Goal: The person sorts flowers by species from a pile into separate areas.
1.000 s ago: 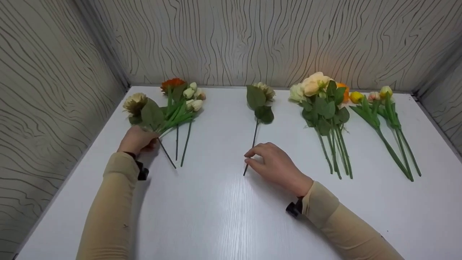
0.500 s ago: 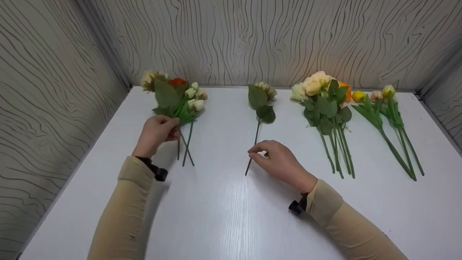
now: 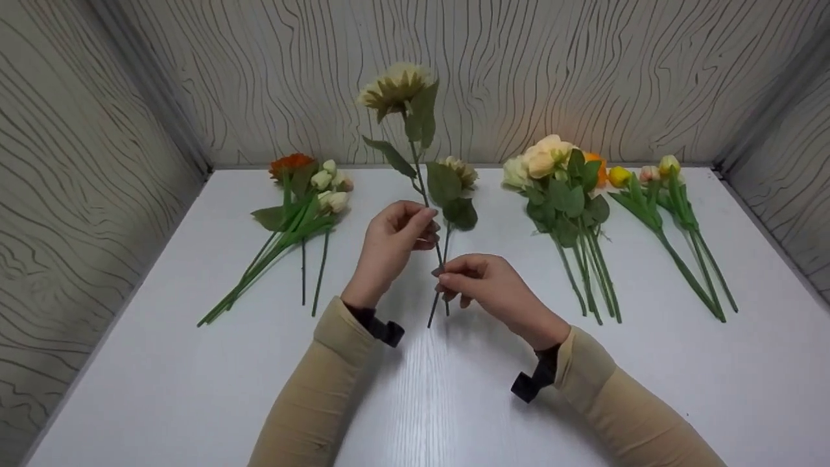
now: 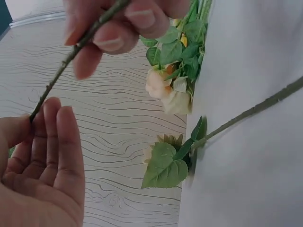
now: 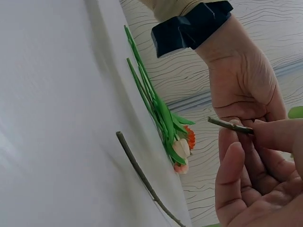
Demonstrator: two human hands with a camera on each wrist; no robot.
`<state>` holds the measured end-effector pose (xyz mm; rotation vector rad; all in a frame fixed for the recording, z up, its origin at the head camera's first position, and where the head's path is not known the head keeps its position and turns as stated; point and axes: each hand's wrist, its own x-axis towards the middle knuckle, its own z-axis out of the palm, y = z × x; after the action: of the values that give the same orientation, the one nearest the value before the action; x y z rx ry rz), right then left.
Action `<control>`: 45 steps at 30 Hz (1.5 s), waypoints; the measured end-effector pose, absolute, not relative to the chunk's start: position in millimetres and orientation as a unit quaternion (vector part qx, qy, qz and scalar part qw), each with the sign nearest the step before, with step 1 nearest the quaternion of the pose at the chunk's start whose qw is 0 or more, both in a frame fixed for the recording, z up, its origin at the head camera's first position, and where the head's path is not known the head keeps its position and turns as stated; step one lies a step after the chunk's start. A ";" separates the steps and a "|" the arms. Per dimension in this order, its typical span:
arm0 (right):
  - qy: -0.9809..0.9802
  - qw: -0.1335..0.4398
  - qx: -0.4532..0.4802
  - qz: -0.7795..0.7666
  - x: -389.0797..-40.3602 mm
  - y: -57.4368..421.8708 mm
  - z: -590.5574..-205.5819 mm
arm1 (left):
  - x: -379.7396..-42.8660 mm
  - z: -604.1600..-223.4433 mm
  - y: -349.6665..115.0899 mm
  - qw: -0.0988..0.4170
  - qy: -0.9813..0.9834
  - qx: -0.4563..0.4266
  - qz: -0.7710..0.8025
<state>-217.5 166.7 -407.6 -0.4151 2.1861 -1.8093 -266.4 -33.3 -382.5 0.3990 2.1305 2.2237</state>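
A cream chrysanthemum-like flower [image 3: 397,91] with green leaves stands nearly upright above the white table. My left hand [image 3: 393,250] pinches its stem between thumb and fingers about midway. Lower down, my right hand [image 3: 496,292] pinches the same stem, whose cut end [image 5: 213,120] pokes out past its fingertips in the right wrist view. Behind the hands, a second cream flower [image 3: 462,172] lies on the table, its stem crossing behind the held one. That lying flower's heart-shaped leaf [image 4: 163,166] shows clearly in the left wrist view.
On the left lie white tulips [image 3: 334,202] and an orange-red flower [image 3: 290,165], stems pointing towards me. Pale roses [image 3: 548,155] lie right of centre, with yellow and pink tulips [image 3: 671,163] farther right. A wood-patterned wall [image 3: 311,78] closes the back.
My left hand has lifted the cream flower off the left bunch and brought it rightwards to the centre. My right hand, earlier at the lying flower's stem, now pinches the lifted flower's lower stem.
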 end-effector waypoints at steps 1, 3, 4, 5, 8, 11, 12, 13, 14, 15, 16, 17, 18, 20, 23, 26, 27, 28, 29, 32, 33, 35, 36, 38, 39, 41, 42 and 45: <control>0.750 0.136 -0.143 -0.632 -217.5 166.2 -408.6 | -265.2 -382.9 -32.2 0.021 0.683 0.129 0.718; 0.744 0.132 -0.143 -0.639 -217.4 165.8 -410.2 | -263.2 -382.1 -31.3 0.026 0.678 0.126 0.724; 0.743 0.131 -0.142 -0.641 -217.8 165.7 -411.4 | -262.6 -381.4 -31.3 0.027 0.675 0.121 0.727; 0.741 0.131 -0.142 -0.643 -218.0 165.4 -412.0 | -262.3 -380.8 -31.5 0.028 0.671 0.116 0.732; 0.734 0.137 -0.140 -0.651 -219.1 164.1 -415.0 | -260.9 -378.9 -32.5 0.029 0.664 0.104 0.740; 0.728 0.146 -0.135 -0.656 -220.1 161.9 -418.4 | -259.7 -379.2 -32.9 0.038 0.665 0.102 0.739; 0.727 0.148 -0.133 -0.657 -220.2 160.9 -419.3 | -259.2 -379.5 -32.8 0.040 0.668 0.104 0.736; 0.725 0.149 -0.131 -0.659 -220.5 159.9 -420.3 | -258.9 -380.2 -32.9 0.043 0.670 0.106 0.734; 0.723 0.151 -0.129 -0.661 -220.8 158.7 -421.0 | -258.7 -381.0 -33.0 0.044 0.672 0.107 0.732; 0.720 0.153 -0.127 -0.665 -220.8 157.3 -421.5 | -258.4 -381.8 -33.3 0.044 0.673 0.109 0.730; 0.716 0.153 -0.125 -0.670 -220.7 157.2 -421.7 | -258.5 -382.2 -32.3 0.044 0.674 0.112 0.729; 0.711 0.152 -0.122 -0.675 -220.7 157.1 -421.8 | -258.6 -382.5 -31.4 0.043 0.675 0.115 0.728; 0.708 0.151 -0.121 -0.680 -220.4 157.1 -421.5 | -258.7 -382.7 -30.7 0.042 0.676 0.117 0.727; 0.702 0.147 -0.118 -0.687 -220.1 157.0 -421.6 | -259.2 -383.2 -30.0 0.045 0.676 0.119 0.726; 0.702 0.139 -0.118 -0.688 -219.8 156.8 -421.6 | -259.8 -383.7 -30.0 0.053 0.682 0.120 0.720; 0.707 0.137 -0.120 -0.684 -220.1 156.4 -421.4 | -260.6 -385.1 -30.4 0.061 0.690 0.119 0.711; 0.709 0.139 -0.120 -0.681 -220.2 156.3 -421.2 | -260.8 -385.5 -30.6 0.062 0.693 0.118 0.708; 0.710 0.142 -0.118 -0.680 -220.3 156.2 -420.8 | -261.2 -385.8 -30.8 0.062 0.696 0.117 0.706; 0.713 0.146 -0.118 -0.676 -220.4 156.4 -420.6 | -261.7 -386.4 -31.1 0.061 0.699 0.116 0.703; 0.725 0.150 -0.119 -0.662 -220.7 158.2 -418.3 | -262.5 -386.4 -32.7 0.063 0.707 0.104 0.697; 0.730 0.147 -0.118 -0.657 -221.0 159.1 -417.1 | -263.0 -386.9 -33.7 0.065 0.709 0.098 0.695; 0.739 0.140 -0.117 -0.649 -222.9 162.5 -414.5 | -265.3 -389.2 -36.1 0.072 0.716 0.084 0.689; 0.742 0.136 -0.113 -0.647 -224.0 164.7 -413.1 | -267.4 -390.9 -37.3 0.079 0.720 0.075 0.685; 0.744 0.125 -0.103 -0.648 -226.6 169.5 -410.3 | -272.8 -395.1 -40.0 0.097 0.728 0.058 0.676; 0.744 0.121 -0.099 -0.650 -228.2 172.1 -409.5 | -276.0 -397.4 -41.0 0.106 0.735 0.050 0.668; 0.740 0.114 -0.091 -0.657 -230.9 176.8 -408.3 | -282.9 -401.2 -42.6 0.124 0.748 0.032 0.652; 0.738 0.110 -0.088 -0.660 -232.0 178.7 -408.1 | -286.4 -403.4 -43.3 0.132 0.753 0.024 0.645; 0.734 0.101 -0.081 -0.667 -234.3 182.7 -407.7 | -294.3 -409.6 -43.2 0.146 0.768 0.003 0.624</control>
<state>-234.3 182.7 -407.7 -0.2379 2.1670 -1.9712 -294.3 -43.2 -409.6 0.0076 2.2106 1.7977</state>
